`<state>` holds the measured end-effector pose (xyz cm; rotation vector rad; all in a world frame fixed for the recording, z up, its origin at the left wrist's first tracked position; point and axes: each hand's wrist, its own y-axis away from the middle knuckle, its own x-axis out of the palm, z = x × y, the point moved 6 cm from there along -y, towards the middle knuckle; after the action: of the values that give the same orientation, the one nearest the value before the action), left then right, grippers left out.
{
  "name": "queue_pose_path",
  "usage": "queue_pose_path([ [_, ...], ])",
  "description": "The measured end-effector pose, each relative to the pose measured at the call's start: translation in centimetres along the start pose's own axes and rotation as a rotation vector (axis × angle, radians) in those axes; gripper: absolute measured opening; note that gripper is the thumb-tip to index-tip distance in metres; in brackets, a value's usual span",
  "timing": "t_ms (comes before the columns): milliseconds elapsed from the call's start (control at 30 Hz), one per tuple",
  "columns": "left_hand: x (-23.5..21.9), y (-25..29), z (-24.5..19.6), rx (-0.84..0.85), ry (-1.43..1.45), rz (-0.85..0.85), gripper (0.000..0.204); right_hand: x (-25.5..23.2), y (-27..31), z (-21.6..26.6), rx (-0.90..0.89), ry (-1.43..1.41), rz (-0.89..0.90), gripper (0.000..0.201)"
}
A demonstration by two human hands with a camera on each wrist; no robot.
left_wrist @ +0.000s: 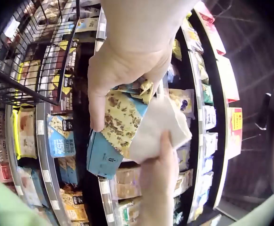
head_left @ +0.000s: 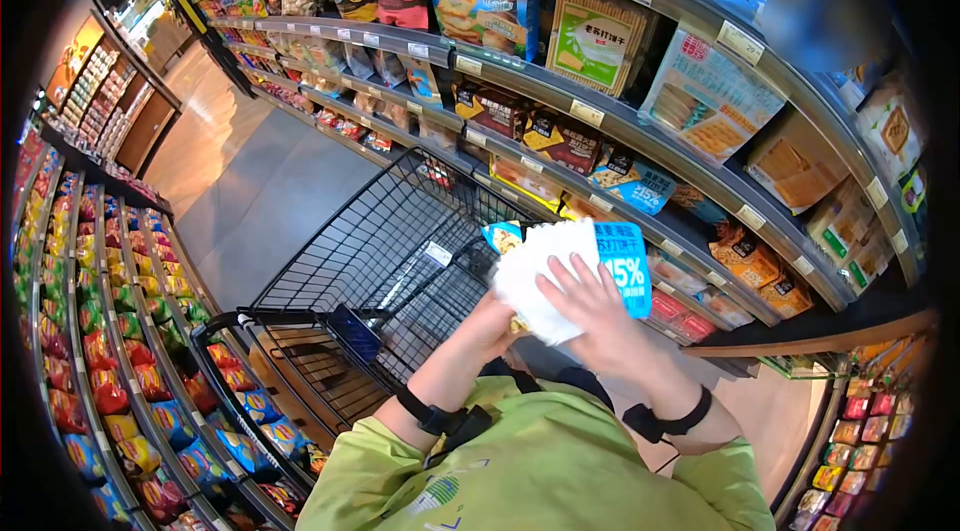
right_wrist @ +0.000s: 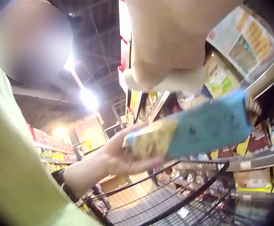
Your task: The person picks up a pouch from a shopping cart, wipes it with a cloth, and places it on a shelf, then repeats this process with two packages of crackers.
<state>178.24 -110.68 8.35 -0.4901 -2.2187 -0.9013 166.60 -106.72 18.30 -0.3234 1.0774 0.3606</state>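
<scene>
A blue and cream snack package (head_left: 630, 271) is gripped at one end by the left hand (head_left: 488, 329); in the left wrist view the left hand (left_wrist: 132, 70) has its thumb and fingers around the package (left_wrist: 120, 117). The right hand (head_left: 590, 316) presses a white cloth or tissue (head_left: 545, 271) flat against the package's face, its fingers spread. In the right wrist view the package (right_wrist: 207, 127) is seen side-on in the left hand (right_wrist: 123, 153), with the right hand (right_wrist: 163, 61) and the white cloth (right_wrist: 184, 80) above it.
A black wire shopping cart (head_left: 330, 281) stands in front of the person, to the left. Shelves of boxed and bagged snacks (head_left: 595, 41) with price tags run along the right. More racks of colourful bags (head_left: 110, 371) line the left, and grey floor (head_left: 250, 176) lies beyond the cart.
</scene>
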Motion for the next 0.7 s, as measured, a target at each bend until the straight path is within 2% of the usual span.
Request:
queue_pose_path([
  [33,-0.3,-0.7,0.3,0.000,0.036,0.083,0.058,0.1,0.0,0.5,0.004,0.003,-0.003,0.057],
  [133,-0.8,0.6,-0.1,0.026,-0.099,0.055,0.053,0.4,-0.1,0.6,0.078,-0.042,0.002,0.063],
  [200,-0.2,1.4,-0.8,-0.003,-0.095,0.061,0.058,0.2,0.5,-0.4,0.120,-0.015,0.008,0.062],
  [267,0.4,1.6,-1.4,0.033,-0.147,0.151,0.072,-0.5,1.2,-1.3,0.150,0.024,-0.012,0.062],
  [333,0.4,2.0,-1.9,0.031,-0.129,0.170,0.076,-1.0,2.3,-4.2,0.317,0.152,-0.084,0.058],
  [400,-0.7,2.0,-2.5,0.139,-0.239,0.129,0.077,-1.2,4.3,-8.4,0.480,0.047,-0.201,0.051],
  [467,-0.2,2.7,-3.4,0.164,-0.269,0.156,0.080,-0.3,7.1,-13.2,0.987,-0.535,-0.053,0.048],
  [500,-0.1,3.1,-3.8,0.215,-0.351,0.152,0.077,-0.2,7.2,-13.1,0.984,-0.536,-0.056,0.048],
  [567,0.1,3.4,-4.1,0.278,-0.479,0.152,0.070,-2.4,7.1,-11.5,0.784,-0.626,-0.480,0.046],
  [600,0.1,3.4,-3.8,0.273,-0.484,0.150,0.070,-3.0,6.1,-9.6,0.590,-0.548,-0.494,0.046],
  [633,0.3,3.4,-3.6,0.334,-0.629,0.172,0.068,-3.5,4.9,-7.0,0.397,-0.468,-0.508,0.046],
  [667,0.7,3.4,-3.4,0.395,-0.775,0.196,0.065,-3.3,3.9,-4.2,0.383,-0.509,-0.471,0.048],
  [700,0.8,3.3,-3.0,0.408,-0.825,0.203,0.075,-3.7,2.4,-0.8,0.173,-0.451,-0.382,0.051],
])
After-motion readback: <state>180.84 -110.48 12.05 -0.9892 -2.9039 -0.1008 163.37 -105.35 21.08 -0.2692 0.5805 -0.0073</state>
